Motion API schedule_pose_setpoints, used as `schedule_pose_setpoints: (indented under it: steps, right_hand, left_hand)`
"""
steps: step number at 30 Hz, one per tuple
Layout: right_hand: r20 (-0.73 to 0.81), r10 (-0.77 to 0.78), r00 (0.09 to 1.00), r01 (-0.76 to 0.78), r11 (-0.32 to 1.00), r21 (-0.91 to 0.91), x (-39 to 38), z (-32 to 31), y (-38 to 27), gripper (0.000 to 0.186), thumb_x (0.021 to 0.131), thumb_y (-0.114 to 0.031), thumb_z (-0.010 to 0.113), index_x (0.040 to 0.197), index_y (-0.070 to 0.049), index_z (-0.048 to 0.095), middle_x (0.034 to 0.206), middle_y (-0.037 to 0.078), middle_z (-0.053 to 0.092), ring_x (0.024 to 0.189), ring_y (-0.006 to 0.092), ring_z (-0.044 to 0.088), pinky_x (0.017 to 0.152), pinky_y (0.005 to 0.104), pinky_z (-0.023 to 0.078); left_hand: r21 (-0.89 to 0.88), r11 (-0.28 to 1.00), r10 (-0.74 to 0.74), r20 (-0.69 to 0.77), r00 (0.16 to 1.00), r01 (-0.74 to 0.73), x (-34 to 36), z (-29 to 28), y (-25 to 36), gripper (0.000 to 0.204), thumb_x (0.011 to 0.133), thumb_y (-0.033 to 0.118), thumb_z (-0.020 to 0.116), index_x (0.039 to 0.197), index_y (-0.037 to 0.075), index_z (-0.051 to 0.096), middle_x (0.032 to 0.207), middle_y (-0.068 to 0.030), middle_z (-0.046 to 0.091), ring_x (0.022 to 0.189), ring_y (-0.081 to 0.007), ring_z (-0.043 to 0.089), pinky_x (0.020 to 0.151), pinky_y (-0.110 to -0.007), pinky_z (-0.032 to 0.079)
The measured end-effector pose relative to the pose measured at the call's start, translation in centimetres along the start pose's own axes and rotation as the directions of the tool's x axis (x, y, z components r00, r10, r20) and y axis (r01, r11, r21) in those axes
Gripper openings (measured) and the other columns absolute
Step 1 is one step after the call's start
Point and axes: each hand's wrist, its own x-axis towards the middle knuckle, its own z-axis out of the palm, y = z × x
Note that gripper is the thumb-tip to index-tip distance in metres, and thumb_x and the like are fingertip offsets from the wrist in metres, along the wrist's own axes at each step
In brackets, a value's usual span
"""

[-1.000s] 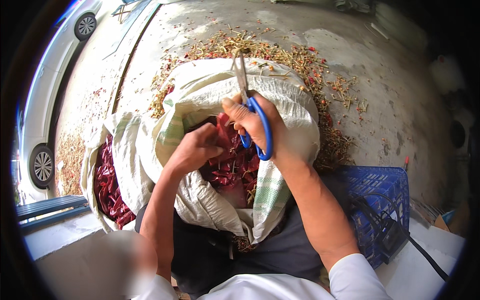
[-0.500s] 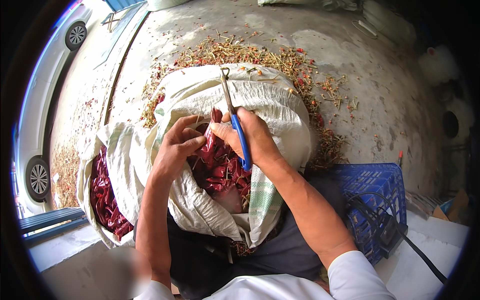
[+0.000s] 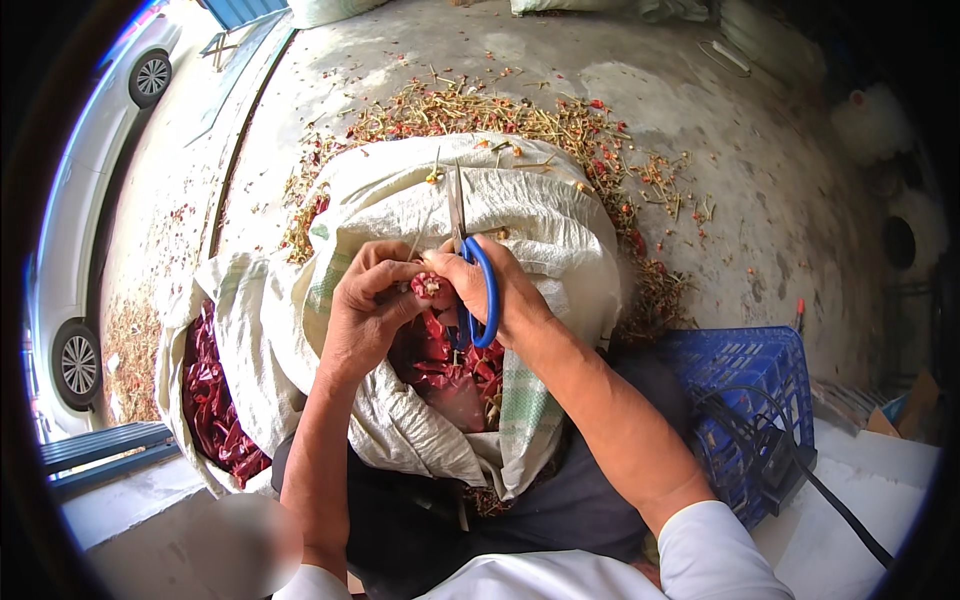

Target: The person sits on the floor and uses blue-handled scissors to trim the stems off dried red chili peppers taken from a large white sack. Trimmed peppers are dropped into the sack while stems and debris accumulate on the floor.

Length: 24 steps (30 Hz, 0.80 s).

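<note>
My left hand is closed on a dried red chili, whose pale end faces up between the fingertips. Close beside it, my right hand grips scissors with blue handles, blades pointing away from me. The right thumb is at the chili too. Both hands are above the mouth of a white woven sack, which holds dried red chilies. A small stem piece shows near the blades; whether it lies on the sack or is in the air I cannot tell.
To the left, a second white sack holds more red chilies. Stems and chili scraps litter the concrete floor. At my right stands a blue plastic crate with a black cable. A car is parked at far left.
The chili has turned from upright and lengthwise to end-on. My fingers have closed in around it. The scissors have shifted slightly down, and a stem piece now shows near their blades.
</note>
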Motion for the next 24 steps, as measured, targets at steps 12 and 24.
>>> schedule_pose_setpoints:
  steps: [12,24]
  right_hand:
    - [0.077,-0.419,0.905,0.334,0.586,-0.738,-2.4,1.3,-1.7,0.044,0.084,-0.041,0.075,0.085,-0.002,0.054,0.065,0.019,0.06,0.06,0.039,0.061,0.057,0.0442,0.048]
    - [0.13,-0.396,0.909,0.334,0.506,-0.795,-3.1,1.6,-2.1,0.029,0.082,-0.027,0.074,0.088,-0.004,0.056,0.069,0.02,0.064,0.071,0.0417,0.066,0.063,0.0485,0.052]
  left_hand:
    - [-0.106,0.982,-0.184,-0.409,0.894,0.154,0.4,-2.5,-1.4,0.01,0.088,-0.005,0.065,0.093,0.002,0.062,0.098,-0.0048,0.07,0.095,-0.0102,0.064,0.086,-0.025,0.049]
    - [-0.085,0.98,-0.199,-0.389,0.9,0.18,0.9,-0.6,0.5,0.008,0.09,0.0,0.063,0.096,0.001,0.059,0.088,-0.0078,0.07,0.083,-0.0139,0.066,0.073,-0.027,0.051]
